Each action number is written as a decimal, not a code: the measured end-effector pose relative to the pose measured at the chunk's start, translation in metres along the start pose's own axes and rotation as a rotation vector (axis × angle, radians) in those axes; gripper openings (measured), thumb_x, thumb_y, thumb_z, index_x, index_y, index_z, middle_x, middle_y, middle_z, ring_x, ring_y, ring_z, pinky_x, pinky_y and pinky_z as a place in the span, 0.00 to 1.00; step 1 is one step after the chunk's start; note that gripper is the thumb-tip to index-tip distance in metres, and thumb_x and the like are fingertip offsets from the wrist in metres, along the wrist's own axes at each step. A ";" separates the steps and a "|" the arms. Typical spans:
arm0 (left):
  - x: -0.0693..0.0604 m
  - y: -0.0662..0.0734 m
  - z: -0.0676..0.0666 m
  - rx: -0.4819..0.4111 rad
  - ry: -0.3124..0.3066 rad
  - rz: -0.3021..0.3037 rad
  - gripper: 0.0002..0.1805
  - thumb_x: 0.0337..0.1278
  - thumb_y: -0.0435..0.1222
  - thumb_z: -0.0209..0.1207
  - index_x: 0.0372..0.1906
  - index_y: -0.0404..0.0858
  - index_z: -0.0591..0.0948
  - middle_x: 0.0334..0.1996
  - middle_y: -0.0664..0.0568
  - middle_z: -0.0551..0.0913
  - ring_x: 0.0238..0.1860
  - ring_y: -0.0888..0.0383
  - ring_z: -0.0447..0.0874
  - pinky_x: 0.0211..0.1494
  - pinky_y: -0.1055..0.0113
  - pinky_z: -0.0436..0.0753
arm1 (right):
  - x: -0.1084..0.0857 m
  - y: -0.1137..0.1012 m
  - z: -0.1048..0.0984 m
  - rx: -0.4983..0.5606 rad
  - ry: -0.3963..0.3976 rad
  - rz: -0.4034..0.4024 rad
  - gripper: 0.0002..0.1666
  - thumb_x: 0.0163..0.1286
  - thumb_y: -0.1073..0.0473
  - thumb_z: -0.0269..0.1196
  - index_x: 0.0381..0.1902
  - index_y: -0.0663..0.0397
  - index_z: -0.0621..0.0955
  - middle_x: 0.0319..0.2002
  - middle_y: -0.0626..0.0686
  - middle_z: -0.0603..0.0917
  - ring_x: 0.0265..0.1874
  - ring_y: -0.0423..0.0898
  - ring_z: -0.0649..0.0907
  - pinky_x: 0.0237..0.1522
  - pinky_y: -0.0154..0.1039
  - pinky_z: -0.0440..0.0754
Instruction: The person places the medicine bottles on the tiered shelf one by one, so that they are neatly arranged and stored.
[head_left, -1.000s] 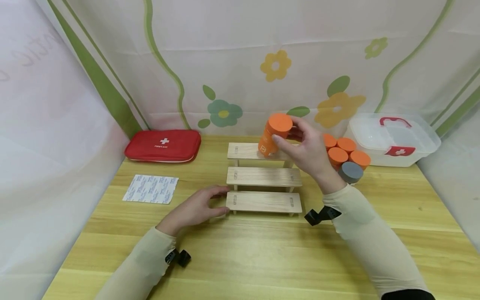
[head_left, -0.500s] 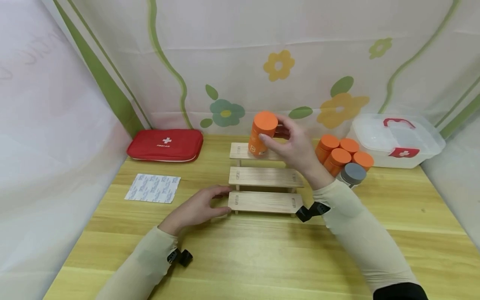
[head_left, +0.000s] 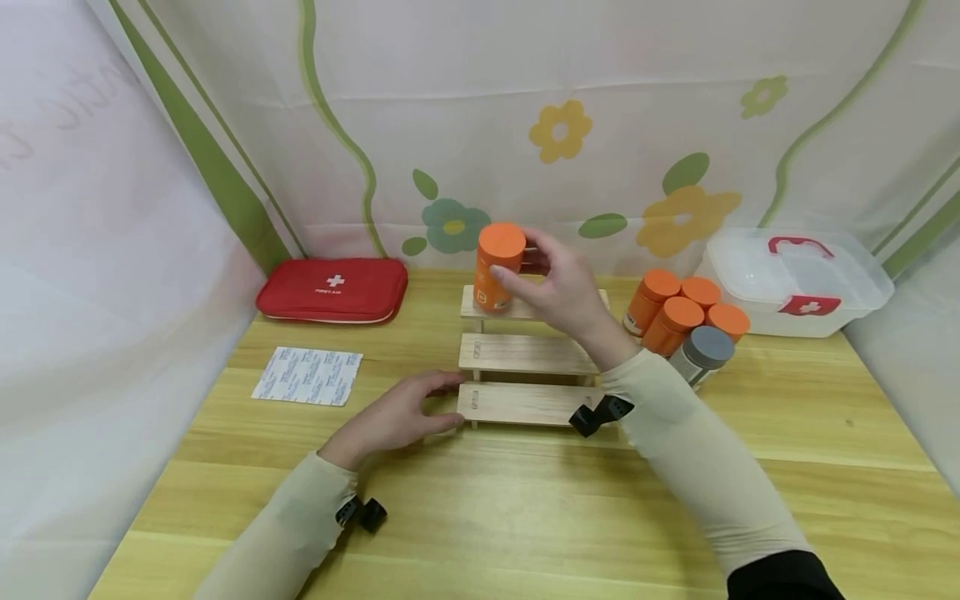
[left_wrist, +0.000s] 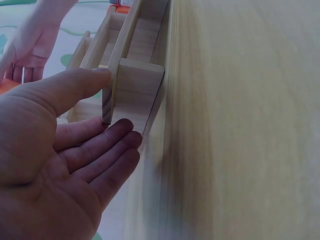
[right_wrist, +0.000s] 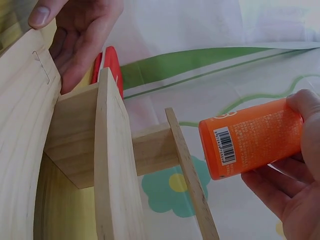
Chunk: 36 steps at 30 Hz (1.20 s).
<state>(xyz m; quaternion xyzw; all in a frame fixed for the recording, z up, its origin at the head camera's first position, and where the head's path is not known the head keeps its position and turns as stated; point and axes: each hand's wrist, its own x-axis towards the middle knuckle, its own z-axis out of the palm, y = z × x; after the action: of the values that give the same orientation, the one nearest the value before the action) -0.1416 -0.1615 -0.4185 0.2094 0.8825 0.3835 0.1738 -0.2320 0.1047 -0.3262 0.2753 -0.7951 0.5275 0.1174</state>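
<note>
My right hand (head_left: 561, 287) grips an orange, orange-capped bottle (head_left: 498, 267) from its right side, upright over the left end of the top tier of a three-tier wooden display stand (head_left: 528, 354). In the right wrist view a gap shows between the bottle's base, with a barcode (right_wrist: 224, 146) near it, and the top board (right_wrist: 190, 172). At the left end of the lowest tier, my left hand (head_left: 397, 417) holds the board's two corners between thumb and forefinger. Its other fingers (left_wrist: 117, 170) extend loosely beside the stand.
Several orange-capped bottles (head_left: 681, 317) and one grey-capped bottle (head_left: 705, 354) cluster right of the stand. Behind them sits a clear first-aid box (head_left: 798, 279). On the left lie a red first-aid pouch (head_left: 332, 289) and a foil blister sheet (head_left: 307, 375). A printed curtain (head_left: 480, 108) closes off the back.
My right hand has carried the orange bottle leftward along the top tier to its left end, uncovering more of the bottles on the right. The left hand stays at the stand's lowest tier.
</note>
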 end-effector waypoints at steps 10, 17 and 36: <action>0.000 -0.002 0.002 -0.003 -0.005 -0.011 0.34 0.70 0.43 0.71 0.77 0.41 0.76 0.73 0.48 0.81 0.75 0.48 0.78 0.81 0.45 0.75 | 0.005 0.005 0.012 -0.030 -0.041 0.033 0.34 0.73 0.57 0.73 0.72 0.64 0.78 0.62 0.62 0.87 0.54 0.58 0.90 0.60 0.52 0.90; 0.000 -0.002 0.002 -0.009 -0.006 -0.010 0.34 0.70 0.43 0.71 0.77 0.41 0.76 0.73 0.48 0.81 0.75 0.48 0.78 0.81 0.46 0.75 | 0.006 0.006 0.016 -0.021 -0.062 0.104 0.36 0.75 0.54 0.72 0.75 0.61 0.75 0.63 0.62 0.86 0.57 0.58 0.89 0.63 0.52 0.89; 0.001 -0.002 0.001 0.002 -0.010 -0.013 0.34 0.71 0.43 0.71 0.77 0.40 0.76 0.73 0.48 0.81 0.75 0.47 0.78 0.81 0.45 0.75 | 0.003 0.010 0.017 -0.015 -0.116 0.164 0.41 0.71 0.53 0.76 0.76 0.59 0.75 0.64 0.60 0.87 0.59 0.56 0.89 0.65 0.52 0.88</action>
<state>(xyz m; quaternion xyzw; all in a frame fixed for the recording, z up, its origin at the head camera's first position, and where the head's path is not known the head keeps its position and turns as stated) -0.1421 -0.1618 -0.4207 0.2058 0.8833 0.3806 0.1804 -0.2388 0.0916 -0.3396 0.2386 -0.8243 0.5126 0.0295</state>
